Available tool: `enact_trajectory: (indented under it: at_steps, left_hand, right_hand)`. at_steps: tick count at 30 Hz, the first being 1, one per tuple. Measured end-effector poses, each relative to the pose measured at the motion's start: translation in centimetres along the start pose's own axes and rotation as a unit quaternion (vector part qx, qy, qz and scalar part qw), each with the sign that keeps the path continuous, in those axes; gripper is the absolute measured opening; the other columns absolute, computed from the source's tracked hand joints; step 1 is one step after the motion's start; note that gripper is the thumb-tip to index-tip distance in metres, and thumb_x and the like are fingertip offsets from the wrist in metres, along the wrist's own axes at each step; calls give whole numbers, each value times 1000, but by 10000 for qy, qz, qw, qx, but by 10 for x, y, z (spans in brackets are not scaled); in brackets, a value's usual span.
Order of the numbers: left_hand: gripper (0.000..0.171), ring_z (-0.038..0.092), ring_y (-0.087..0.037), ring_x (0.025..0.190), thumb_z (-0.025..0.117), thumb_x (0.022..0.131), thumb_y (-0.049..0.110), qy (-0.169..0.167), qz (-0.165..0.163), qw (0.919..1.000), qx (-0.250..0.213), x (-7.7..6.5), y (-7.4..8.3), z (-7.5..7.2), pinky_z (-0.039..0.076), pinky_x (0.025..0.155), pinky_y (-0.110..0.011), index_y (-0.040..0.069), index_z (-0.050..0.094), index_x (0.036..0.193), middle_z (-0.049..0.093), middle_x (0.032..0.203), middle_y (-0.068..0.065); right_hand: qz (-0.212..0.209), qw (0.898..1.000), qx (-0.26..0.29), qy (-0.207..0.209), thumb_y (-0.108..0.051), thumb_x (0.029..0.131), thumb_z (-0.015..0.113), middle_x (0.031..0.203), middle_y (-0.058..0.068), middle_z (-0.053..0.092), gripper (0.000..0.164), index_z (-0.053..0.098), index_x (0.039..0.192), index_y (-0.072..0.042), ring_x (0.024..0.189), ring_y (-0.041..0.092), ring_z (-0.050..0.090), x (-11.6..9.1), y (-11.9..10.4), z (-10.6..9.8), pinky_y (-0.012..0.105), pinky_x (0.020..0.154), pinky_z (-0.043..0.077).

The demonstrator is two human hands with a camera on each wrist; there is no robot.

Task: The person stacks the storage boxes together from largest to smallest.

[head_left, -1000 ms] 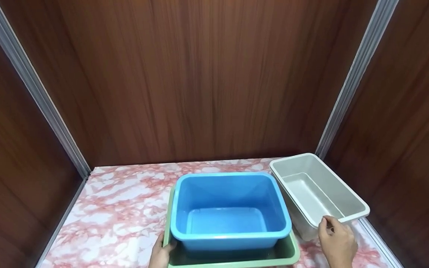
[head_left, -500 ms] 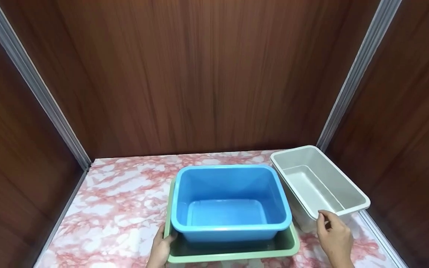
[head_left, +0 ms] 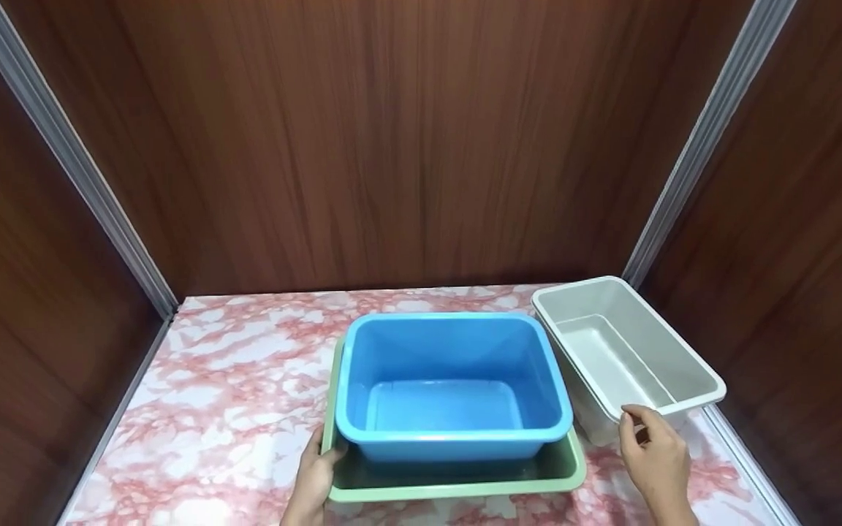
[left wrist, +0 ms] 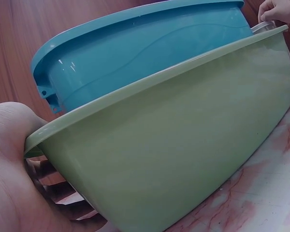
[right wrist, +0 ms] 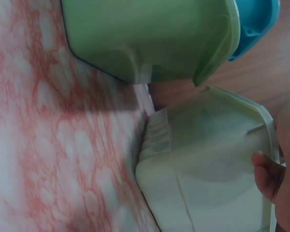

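A blue plastic basin (head_left: pixel 457 436) sits inside a larger green basin (head_left: pixel 457 491) in the middle front of the table. My left hand (head_left: pixel 313 471) grips the green basin's left rim, thumb over the edge; in the left wrist view the fingers (left wrist: pixel 63 188) curl beneath that rim. To the right stands a whitish-grey basin (head_left: pixel 604 358), set at a slant. With thumb and fingers my right hand (head_left: pixel 655 449) pinches its near rim, as the right wrist view also shows on the pale basin wall (right wrist: pixel 208 159). Both the blue and grey basins hold nothing inside.
The table (head_left: pixel 224 409) has a pink-and-white marbled top. Dark wood-grain panels (head_left: pixel 392 146) enclose it at the back and both sides, with metal corner strips (head_left: pixel 706 146) between them. The grey basin stands close to the right panel.
The head view has tilted down slightly, so the table and basins appear higher in it. Both hands keep their holds on the green and grey basins.
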State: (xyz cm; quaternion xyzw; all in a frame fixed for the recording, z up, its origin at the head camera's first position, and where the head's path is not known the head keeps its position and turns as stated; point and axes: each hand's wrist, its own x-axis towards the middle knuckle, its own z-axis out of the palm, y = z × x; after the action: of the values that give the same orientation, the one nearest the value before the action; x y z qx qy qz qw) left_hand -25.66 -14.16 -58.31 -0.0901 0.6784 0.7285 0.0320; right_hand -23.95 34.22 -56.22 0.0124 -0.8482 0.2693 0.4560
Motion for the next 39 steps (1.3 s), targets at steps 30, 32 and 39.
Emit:
enact_trajectory:
  at_steps: [30,32,39]
  left_hand:
    - [61,35,-35,130,53,92,8,141,-45,9998,132,-2,0,-3,30,103,-49,-3,30,148,34,147,-25]
    - [61,34,-35,131,53,92,8,136,-52,9998,117,-1,0,-4,28,105,-50,-3,31,147,34,148,-24]
    - [56,36,-33,128,51,96,10,-23,186,9998,24,0,-5,-4,31,101,-48,-2,33,147,37,145,-22]
  right_hand:
    - [92,9987,349,-371,-2,79,75,89,2,69,16,73,94,-6,58,5,56,-2,0,1,12,59,44]
    - [146,9983,381,-415,-1,79,74,89,2,69,16,73,94,-6,58,4,56,0,0,1,12,59,45]
    - [489,9956,416,-681,-1,82,73,88,0,68,16,72,96,-6,56,3,53,0,-2,-4,12,56,44]
